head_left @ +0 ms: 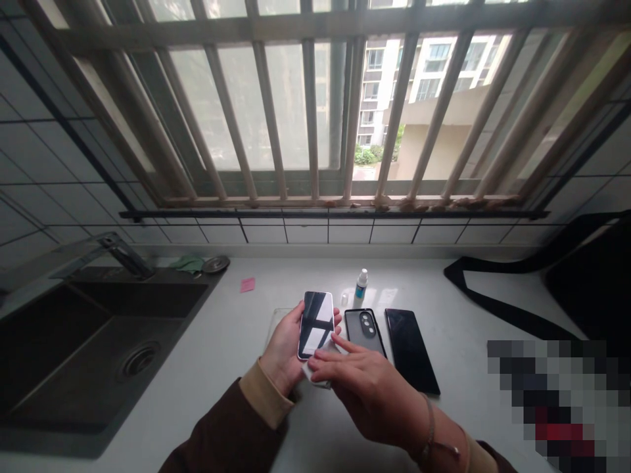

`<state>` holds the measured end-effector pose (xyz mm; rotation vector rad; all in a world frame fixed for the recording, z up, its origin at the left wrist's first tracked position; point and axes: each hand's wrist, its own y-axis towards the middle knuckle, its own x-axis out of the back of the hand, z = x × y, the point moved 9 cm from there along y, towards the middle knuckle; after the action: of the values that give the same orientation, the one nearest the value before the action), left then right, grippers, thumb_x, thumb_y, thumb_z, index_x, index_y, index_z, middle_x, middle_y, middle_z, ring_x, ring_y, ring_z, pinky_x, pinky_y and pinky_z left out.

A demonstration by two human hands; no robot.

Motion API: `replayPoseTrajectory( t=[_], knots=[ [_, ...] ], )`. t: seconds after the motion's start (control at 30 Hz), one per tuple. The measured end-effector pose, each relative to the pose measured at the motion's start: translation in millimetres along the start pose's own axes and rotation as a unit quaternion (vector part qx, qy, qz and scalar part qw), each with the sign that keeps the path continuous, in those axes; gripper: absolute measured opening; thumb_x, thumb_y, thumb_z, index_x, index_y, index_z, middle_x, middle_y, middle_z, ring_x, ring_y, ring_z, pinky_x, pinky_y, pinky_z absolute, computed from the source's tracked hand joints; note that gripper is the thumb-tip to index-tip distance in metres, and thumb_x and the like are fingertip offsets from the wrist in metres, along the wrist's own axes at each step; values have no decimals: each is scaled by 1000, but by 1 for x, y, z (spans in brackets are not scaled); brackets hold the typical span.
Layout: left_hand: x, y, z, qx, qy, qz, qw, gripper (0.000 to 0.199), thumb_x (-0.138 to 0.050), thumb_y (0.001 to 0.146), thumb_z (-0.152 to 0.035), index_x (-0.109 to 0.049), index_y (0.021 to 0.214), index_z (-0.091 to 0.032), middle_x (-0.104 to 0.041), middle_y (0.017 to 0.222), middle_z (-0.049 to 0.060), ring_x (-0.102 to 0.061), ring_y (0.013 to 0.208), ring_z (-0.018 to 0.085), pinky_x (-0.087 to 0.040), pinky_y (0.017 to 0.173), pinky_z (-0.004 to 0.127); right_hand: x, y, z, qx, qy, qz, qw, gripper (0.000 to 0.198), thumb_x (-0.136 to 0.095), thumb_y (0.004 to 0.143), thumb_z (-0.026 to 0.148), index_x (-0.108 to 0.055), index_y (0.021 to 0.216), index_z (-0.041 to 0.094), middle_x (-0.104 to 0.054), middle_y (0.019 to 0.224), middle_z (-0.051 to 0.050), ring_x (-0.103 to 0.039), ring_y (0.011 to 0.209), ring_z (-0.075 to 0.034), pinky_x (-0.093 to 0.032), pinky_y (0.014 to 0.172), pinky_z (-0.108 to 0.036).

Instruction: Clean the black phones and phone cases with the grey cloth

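Note:
A smartphone (317, 320) with a glossy screen full of window reflections rests face up in my left hand (282, 347), whose fingers wrap its far side. My right hand (362, 381) reaches over the phone's lower end, fingers close together on a pale, folded cloth (319, 381). Part of that cloth is hidden beneath the fingers. Just right of the phone lies a black phone case (363, 333) with camera holes. Behind it stands a small white bottle (361, 286) with a blue label, a small clear cap (344, 300) beside it. Farther right is a black slab-like device (411, 348).
A dark sink (98, 355) with a faucet (125, 256) takes up the left side. On the white counter (227, 368) lies a pink slip (247, 284). A clear flat item (279, 318) shows behind my left hand. A black strap (493, 263) and bag lie right. Window bars rise behind.

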<state>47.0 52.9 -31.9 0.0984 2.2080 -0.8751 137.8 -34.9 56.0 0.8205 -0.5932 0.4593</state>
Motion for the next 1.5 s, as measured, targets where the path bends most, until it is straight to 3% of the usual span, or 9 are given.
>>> replayPoseTrajectory(
  t=[0.17,0.33,0.6,0.87,0.97,1.1,1.2,1.37,1.5],
  knots=[
    [-3,0,-7,-17,-2,25,1000,53,-49,108,-48,-70,126,-3,-77,111,23,-78,90,28,-66,84,43,19,-8,-28,-152,136,-125,971,31,-48,109,26,-75,125,26,-83,113,-3,-81,102,-20,-61,107,-38],
    [-11,-8,3,19,58,73,995,58,-49,107,-55,-70,132,-8,-76,119,24,-77,95,32,-66,81,50,64,-48,-71,-317,-22,-348,882,38,-47,111,40,-73,132,22,-80,122,-11,-78,109,-28,-67,92,-42],
    [-25,-13,23,48,45,126,990,47,-55,107,-47,-69,137,-13,-79,112,19,-79,98,29,-65,87,43,24,-14,-51,-108,-207,-170,957,46,-42,104,6,-66,143,15,-70,143,-15,-65,137,-30,-51,120,-55],
    [-4,1,17,48,42,61,996,57,-48,108,-52,-74,115,-1,-80,99,23,-78,82,26,-64,81,35,1,-2,-5,-12,-78,-39,996,38,-52,100,8,-70,132,19,-76,136,-9,-71,130,-24,-50,122,-43],
    [-6,-1,11,32,46,73,996,51,-51,107,-48,-75,110,-3,-79,99,21,-76,79,23,-64,77,33,19,-5,-19,-104,47,-96,989,30,-53,104,19,-76,124,22,-82,121,-7,-79,112,-23,-62,105,-37],
    [-17,-11,9,28,76,110,991,43,-55,105,-48,-75,117,-11,-78,105,18,-75,87,26,-66,79,44,64,-42,-72,-323,71,-316,889,38,-50,109,42,-79,121,21,-83,114,-10,-80,102,-27,-67,86,-38],
    [-20,-19,21,70,110,133,983,56,-45,107,-57,-71,129,-13,-76,111,21,-75,94,31,-66,76,49,77,-58,-85,-371,12,-377,849,41,-51,109,46,-77,129,22,-81,122,-10,-78,111,-30,-66,92,-43],
    [-25,-21,49,121,97,183,971,59,-45,107,-60,-64,145,-20,-77,111,16,-76,95,31,-65,80,46,44,-27,-70,-254,-89,-225,936,40,-48,110,29,-70,142,21,-75,136,-11,-75,123,-28,-63,106,-43],
    [-20,-7,45,42,14,131,990,43,-51,109,-42,-70,131,-10,-78,114,16,-75,108,26,-57,103,35,13,-8,-41,-103,-154,-132,974,44,-44,106,11,-68,143,16,-69,145,-10,-66,137,-25,-53,119,-40]
  ],
)
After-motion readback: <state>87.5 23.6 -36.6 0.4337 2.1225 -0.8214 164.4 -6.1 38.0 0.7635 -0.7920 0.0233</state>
